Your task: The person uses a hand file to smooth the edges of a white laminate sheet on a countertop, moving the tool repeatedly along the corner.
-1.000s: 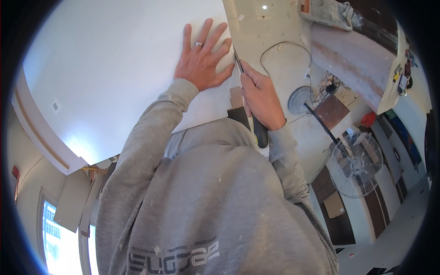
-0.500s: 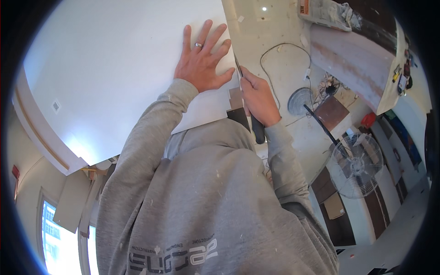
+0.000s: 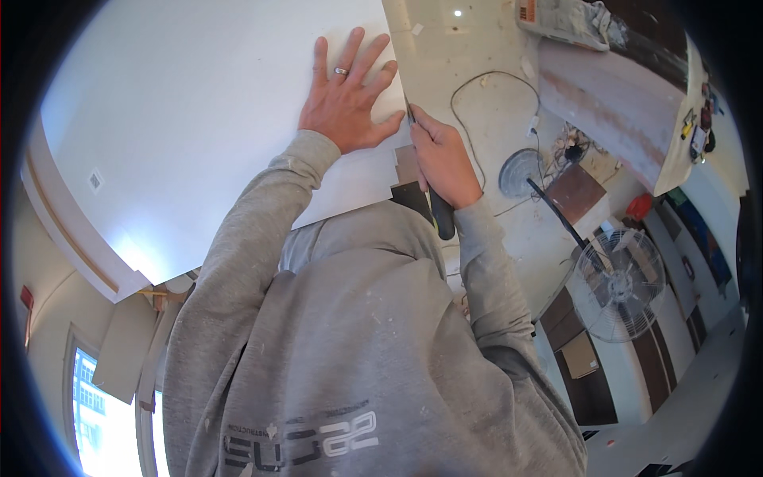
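Note:
A large white board (image 3: 199,103) lies in front of me. My left hand (image 3: 346,107) rests flat on it near the right edge, fingers spread, a ring on one finger. Just beyond that edge, my right hand (image 3: 447,163) is closed around a slim, file-like hand tool (image 3: 442,216) with a dark handle. The handle's end sticks out below my palm toward my body. Its narrow dark metal part shows at my fingertips, close along the board's edge; whether it touches cannot be made out.
To the right stands a pedestal fan (image 3: 618,274) on a round base (image 3: 521,172). A cable (image 3: 469,91) loops over the dusty floor. Farther right is a pale, stained panel (image 3: 612,103) with a plastic bag (image 3: 568,22) on it. Brown offcuts (image 3: 408,164) sit beside the board.
My right hand and the tool have shifted slightly away from my body along the board's edge. The left hand stays flat on the board, a little farther up in view.

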Motion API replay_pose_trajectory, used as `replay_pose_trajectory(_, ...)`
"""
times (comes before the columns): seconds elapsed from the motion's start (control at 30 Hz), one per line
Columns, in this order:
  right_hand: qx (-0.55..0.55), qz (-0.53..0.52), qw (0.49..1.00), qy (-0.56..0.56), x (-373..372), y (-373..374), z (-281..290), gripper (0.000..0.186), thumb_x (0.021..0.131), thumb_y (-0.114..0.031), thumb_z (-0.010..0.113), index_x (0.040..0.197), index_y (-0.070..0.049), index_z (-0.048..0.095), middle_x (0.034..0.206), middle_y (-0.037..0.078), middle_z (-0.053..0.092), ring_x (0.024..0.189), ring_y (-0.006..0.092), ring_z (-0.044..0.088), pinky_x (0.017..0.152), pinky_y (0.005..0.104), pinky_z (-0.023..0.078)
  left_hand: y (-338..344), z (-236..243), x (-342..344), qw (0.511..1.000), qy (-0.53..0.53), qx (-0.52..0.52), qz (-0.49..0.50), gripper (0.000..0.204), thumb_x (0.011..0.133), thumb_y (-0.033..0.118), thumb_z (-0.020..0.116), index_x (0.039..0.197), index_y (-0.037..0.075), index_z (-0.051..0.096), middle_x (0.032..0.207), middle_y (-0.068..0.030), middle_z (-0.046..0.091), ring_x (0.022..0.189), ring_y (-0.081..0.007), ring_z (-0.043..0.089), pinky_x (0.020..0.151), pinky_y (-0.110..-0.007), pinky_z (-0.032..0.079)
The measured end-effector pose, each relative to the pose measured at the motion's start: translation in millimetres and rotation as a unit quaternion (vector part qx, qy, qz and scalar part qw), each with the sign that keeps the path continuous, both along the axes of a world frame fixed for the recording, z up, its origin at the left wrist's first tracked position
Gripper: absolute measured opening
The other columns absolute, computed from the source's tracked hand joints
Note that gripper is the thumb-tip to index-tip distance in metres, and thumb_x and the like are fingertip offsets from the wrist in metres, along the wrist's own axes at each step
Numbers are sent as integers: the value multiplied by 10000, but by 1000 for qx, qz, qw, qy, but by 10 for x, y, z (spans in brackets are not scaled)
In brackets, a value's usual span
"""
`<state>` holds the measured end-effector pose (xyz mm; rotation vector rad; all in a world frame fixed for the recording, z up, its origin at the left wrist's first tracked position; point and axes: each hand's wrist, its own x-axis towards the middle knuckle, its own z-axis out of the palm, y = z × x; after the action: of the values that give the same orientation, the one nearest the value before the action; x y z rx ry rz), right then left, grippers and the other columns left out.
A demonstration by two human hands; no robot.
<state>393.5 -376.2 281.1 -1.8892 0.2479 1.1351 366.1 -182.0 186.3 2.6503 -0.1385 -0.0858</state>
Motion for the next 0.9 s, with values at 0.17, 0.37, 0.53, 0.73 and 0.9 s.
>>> replay_pose_trajectory(0.17,29,-40,998,34,-14,55,200,550,1156,-198,470,1635,73,480,668,6,532,458,89,480,477,291,435,31,-5,-33,1000,-2,8,2,725,914,632,710,1489,192,661,1801,-23,324,1718,-319,131,1336,-749,31)
replay_pose_trajectory(0.37,12,4,1000,26,-3,9,-12,556,1153,-192,477,1645,69,466,696,-4,531,454,93,476,457,286,434,-18,-33,-36,1000,-21,-2,0,704,915,640,694,1466,201,678,1787,-20,346,1712,-321,150,1329,-762,53)
replay_pose_trajectory(0.53,9,-33,999,25,-64,63,88,519,1112,-174,449,1592,-19,567,644,74,600,429,167,551,472,365,489,34,2,-35,1000,-12,11,1,696,916,638,696,1456,199,679,1787,-16,347,1711,-323,150,1328,-763,54)
replay_pose_trajectory(0.73,3,-12,1000,14,-17,59,98,536,1105,-181,456,1606,-21,555,646,80,613,438,162,566,481,360,499,39,-30,-43,1000,-25,16,3,689,920,649,693,1442,200,678,1778,-17,356,1710,-320,156,1329,-761,52)
replay_pose_trajectory(0.9,-3,-6,1000,-2,15,51,29,525,1108,-184,451,1591,-16,571,649,68,598,447,158,569,480,356,496,-2,-29,-8,1000,-27,7,-2,696,919,652,697,1448,200,674,1779,-19,354,1710,-319,156,1329,-758,56)
